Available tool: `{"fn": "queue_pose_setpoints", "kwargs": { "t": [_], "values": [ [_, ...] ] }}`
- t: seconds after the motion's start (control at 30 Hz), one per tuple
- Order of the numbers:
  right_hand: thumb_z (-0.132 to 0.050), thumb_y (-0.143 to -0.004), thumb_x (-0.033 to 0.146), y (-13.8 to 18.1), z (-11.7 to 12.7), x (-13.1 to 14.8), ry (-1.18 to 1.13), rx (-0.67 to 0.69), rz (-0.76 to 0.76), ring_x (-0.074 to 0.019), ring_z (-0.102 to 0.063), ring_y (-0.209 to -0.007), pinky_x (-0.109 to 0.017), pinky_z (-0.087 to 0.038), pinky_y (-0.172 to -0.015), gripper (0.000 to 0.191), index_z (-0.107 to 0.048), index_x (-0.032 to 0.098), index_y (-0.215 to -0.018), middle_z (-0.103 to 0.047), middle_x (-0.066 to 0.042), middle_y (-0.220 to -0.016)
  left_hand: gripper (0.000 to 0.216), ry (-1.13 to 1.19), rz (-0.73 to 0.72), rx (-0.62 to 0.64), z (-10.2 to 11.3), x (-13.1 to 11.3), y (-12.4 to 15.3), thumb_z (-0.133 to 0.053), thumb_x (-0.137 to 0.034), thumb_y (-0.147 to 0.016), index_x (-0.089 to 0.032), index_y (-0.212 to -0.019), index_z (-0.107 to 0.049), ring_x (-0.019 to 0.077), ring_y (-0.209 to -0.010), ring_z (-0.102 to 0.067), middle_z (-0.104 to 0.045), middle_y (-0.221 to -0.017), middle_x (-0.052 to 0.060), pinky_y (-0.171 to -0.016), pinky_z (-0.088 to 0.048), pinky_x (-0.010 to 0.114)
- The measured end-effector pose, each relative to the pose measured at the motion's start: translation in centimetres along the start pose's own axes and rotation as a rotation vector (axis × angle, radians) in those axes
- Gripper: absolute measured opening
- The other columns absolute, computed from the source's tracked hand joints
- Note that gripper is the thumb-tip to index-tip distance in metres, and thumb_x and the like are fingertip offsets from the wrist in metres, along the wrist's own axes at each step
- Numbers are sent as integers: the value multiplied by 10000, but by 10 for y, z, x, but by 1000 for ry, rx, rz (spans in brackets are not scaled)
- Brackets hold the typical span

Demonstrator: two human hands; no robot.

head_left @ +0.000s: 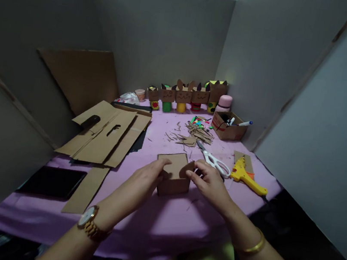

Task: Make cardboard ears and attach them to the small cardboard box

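Note:
A small brown cardboard box [172,187] rests near the front middle of the pink tablecloth. My right hand [210,181] is closed, pinching a small rounded cardboard piece [186,169] at the box's right top edge. At the box's left side, my left hand [148,178] has its fingers bent over the top edge. Whatever lies between those left fingers is hidden. White-handled scissors [214,161] lie just beyond my right hand. A yellow hot glue gun [247,178] lies to the right on a cardboard scrap.
Cardboard sheets [100,136] and a dark tablet-like slab [53,182] cover the left. Cardboard strips [199,132] lie behind the box. Several animal-faced cardboard figures [183,96] line the back. An open box with pens [228,127] sits at right. Grey partitions [162,32] enclose the table.

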State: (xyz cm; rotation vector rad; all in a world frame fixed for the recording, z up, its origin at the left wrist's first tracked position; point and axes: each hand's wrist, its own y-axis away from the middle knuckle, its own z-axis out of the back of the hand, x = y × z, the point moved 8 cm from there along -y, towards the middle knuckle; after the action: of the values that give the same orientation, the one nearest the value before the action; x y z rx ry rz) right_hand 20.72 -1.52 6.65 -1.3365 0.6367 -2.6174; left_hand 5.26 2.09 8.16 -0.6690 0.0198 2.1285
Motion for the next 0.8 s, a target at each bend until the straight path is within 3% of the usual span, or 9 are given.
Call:
{"fn": "queue_pose_setpoints", "kwargs": {
  "t": [0.1, 0.2, 0.5, 0.8],
  "values": [
    [-561, -875, 241, -1, 1, 1, 24, 23, 9, -163, -536, -716, -248, -384, -576, 131, -617, 189, -769, -580, -21, -756, 611, 53, 12, -61, 0, 5, 0, -401, -82, -870, -247, -1423, -201, 183, -838, -642, -661, -915, 36, -780, -501, 337],
    [-564, -871, 223, -2, 1, 2, 43, 40, 18, -163, -526, -703, -256, -377, -587, 134, -604, 185, -749, -563, -20, -746, 725, 108, 17, -104, 0, 10, 1, -425, -86, -857, -237, -1467, -62, 173, -804, -642, -658, -859, 15, -778, -498, 321],
    [-551, -859, 177, -1, 2, 8, 63, 37, 48, -164, -498, -691, -274, -361, -619, 161, -559, 197, -699, -535, -11, -713, 545, 188, 42, -139, -5, 16, 8, -406, -147, -909, -232, -1425, -253, 187, -904, -594, -609, -1008, 70, -845, -478, 361],
    [-567, -871, 218, -3, 2, -2, -5, 73, -8, -172, -585, -764, -264, -412, -652, 116, -662, 188, -812, -656, -29, -787, 716, 258, 153, -185, -6, 27, 16, -485, -203, -882, -267, -1472, -84, 150, -744, -545, -530, -1024, 53, -703, -495, 309]
  ]
}}
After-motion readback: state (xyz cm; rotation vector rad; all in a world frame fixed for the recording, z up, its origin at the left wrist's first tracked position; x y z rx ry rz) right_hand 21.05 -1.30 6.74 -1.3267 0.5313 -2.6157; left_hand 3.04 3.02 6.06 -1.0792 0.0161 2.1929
